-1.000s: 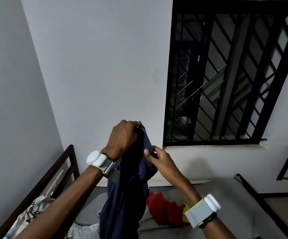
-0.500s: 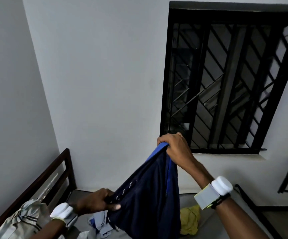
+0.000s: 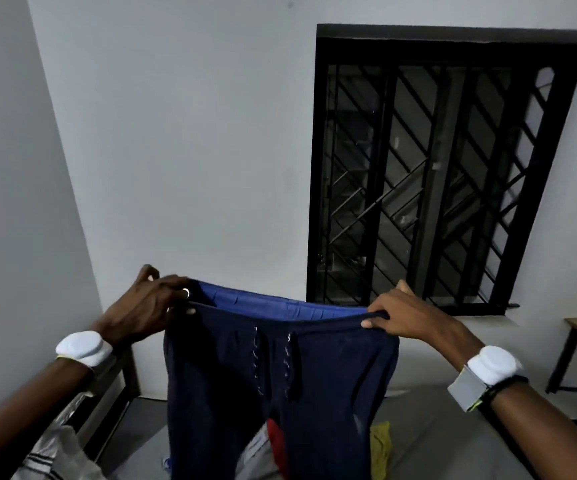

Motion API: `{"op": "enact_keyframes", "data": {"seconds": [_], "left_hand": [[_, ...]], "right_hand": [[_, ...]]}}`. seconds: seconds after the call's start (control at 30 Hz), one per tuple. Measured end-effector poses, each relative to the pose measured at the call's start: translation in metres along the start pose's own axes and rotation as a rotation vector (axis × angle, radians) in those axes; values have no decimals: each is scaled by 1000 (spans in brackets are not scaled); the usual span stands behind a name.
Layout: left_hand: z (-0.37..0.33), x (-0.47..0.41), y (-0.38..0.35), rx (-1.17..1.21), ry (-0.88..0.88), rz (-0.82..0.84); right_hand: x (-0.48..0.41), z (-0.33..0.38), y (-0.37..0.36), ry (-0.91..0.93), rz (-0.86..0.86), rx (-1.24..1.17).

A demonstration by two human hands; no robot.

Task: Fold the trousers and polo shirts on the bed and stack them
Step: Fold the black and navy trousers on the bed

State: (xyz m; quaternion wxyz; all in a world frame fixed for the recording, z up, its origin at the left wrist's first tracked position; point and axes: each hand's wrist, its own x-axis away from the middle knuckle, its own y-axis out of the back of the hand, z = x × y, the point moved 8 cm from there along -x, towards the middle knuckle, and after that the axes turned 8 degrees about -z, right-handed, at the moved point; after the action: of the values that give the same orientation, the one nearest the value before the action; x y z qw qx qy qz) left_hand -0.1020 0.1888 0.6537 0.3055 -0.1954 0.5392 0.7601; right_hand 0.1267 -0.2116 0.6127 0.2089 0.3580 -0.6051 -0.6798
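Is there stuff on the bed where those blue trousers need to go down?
Yes. The left hand and right hand hold the trousers up; a red garment and a yellow garment lie on the bed below them.

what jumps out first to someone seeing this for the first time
The navy trousers hang at centre, stretched by the waistband between the left hand and the right hand. Behind, at upper right, a black barred window fills the pale wall. Below, a red garment and a yellow garment lie on the grey bed.
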Motion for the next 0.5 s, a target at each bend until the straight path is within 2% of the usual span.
{"op": "enact_keyframes", "data": {"seconds": [0.13, 0.23, 0.3, 0.4, 0.5], "left_hand": [[4, -33, 23, 90, 160, -99], [15, -40, 22, 473, 343, -123], [14, -42, 21, 586, 470, -83], [3, -43, 27, 616, 533, -90], [-1, -46, 32, 637, 556, -116]], "right_hand": [[5, -15, 42, -57, -269, 110], [12, -19, 62, -95, -391, 133], [13, -19, 67, -101, -446, 222], [15, -20, 70, -166, -419, 299], [14, -29, 73, -253, -350, 221]]}}
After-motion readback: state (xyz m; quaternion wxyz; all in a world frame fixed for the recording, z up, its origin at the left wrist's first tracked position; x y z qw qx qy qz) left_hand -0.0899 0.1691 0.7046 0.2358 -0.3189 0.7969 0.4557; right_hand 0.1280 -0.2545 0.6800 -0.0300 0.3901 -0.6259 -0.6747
